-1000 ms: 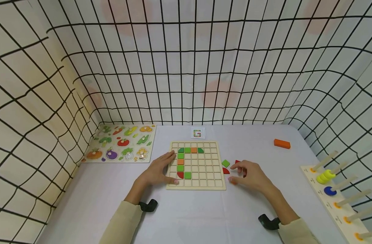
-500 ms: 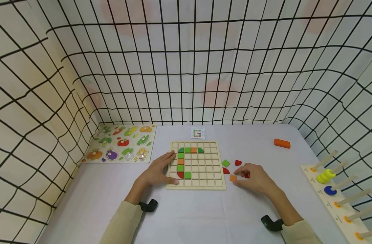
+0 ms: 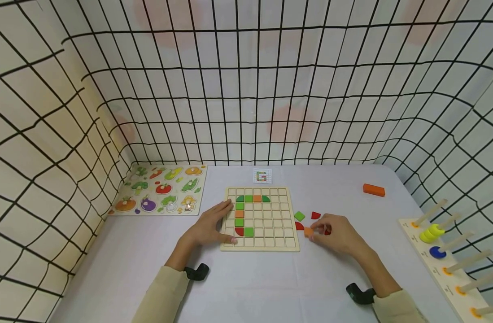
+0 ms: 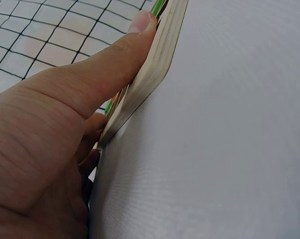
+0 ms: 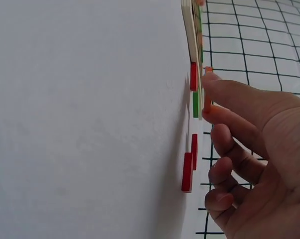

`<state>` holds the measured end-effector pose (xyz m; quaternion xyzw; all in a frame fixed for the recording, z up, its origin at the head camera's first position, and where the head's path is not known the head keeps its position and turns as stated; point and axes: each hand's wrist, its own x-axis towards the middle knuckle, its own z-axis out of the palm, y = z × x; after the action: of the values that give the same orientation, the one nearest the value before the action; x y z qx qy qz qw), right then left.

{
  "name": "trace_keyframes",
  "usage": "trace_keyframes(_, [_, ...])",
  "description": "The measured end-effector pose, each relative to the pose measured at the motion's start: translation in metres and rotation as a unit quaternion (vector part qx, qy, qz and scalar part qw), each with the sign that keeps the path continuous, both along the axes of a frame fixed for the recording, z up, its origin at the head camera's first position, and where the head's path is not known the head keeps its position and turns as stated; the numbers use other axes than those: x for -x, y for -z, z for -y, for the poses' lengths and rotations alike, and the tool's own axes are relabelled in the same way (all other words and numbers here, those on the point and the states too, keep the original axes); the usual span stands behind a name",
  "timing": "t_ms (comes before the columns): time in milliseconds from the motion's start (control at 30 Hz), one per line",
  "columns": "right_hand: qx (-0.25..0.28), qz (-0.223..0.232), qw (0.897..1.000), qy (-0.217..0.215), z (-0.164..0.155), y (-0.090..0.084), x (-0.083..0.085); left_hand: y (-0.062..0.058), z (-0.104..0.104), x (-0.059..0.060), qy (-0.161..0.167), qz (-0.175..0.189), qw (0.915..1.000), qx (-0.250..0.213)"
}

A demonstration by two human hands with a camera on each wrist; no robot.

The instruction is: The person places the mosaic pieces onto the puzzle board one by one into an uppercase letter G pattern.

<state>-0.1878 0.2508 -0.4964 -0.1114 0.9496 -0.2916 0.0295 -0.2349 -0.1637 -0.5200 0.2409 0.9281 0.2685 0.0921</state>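
The right hand held an orange square tile pinched between thumb and index finger, the other fingers curling in behind; in the right wrist view the tile seemed raised off the bench. Around that hand lay loose pieces: a red quarter-round just beside the tile, a green square beyond it, another red piece farther right, and one more red piece partly hidden by the fingers.

To the left stood the grid board, part filled: a row across the top, a column down the left, then a red rounded corner and a green tile below. The left hand steadied its left edge, fingers extended, thumb over the near corner. Past the board lay a card bearing a G-like pattern, its finer colours too small to read.

The step in hand was, by judgement, bringing one more tile to the figure. The next move likely called for carrying it left and seating it squarely, probably in the cell right of the lower green tile.
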Motion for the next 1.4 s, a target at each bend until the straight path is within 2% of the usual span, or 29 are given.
trace_keyframes(200, [0.003, -0.019, 1.000, 0.000, 0.004, -0.002, 0.005, -0.001, -0.001, -0.001, 0.000, -0.001, 1.0000, -0.001])
trace_keyframes(500, [0.022, -0.023, 0.999, -0.009, 0.024, -0.013, 0.016, -0.003, -0.001, -0.001, 0.000, -0.003, 1.0000, -0.006])
trace_keyframes(767, [0.060, -0.030, 0.997, -0.041, 0.049, -0.016, 0.019, -0.005, -0.001, -0.002, 0.001, -0.005, 1.0000, -0.008])
trace_keyframes(1233, [0.061, 0.021, 0.997, -0.049, 0.092, -0.010, 0.022, -0.006, -0.003, -0.003, -0.004, 0.004, 1.0000, -0.008])
trace_keyframes(1400, [0.066, 0.026, 0.996, -0.056, 0.103, -0.005, 0.025, -0.005, -0.002, -0.002, -0.006, 0.005, 1.0000, -0.006])
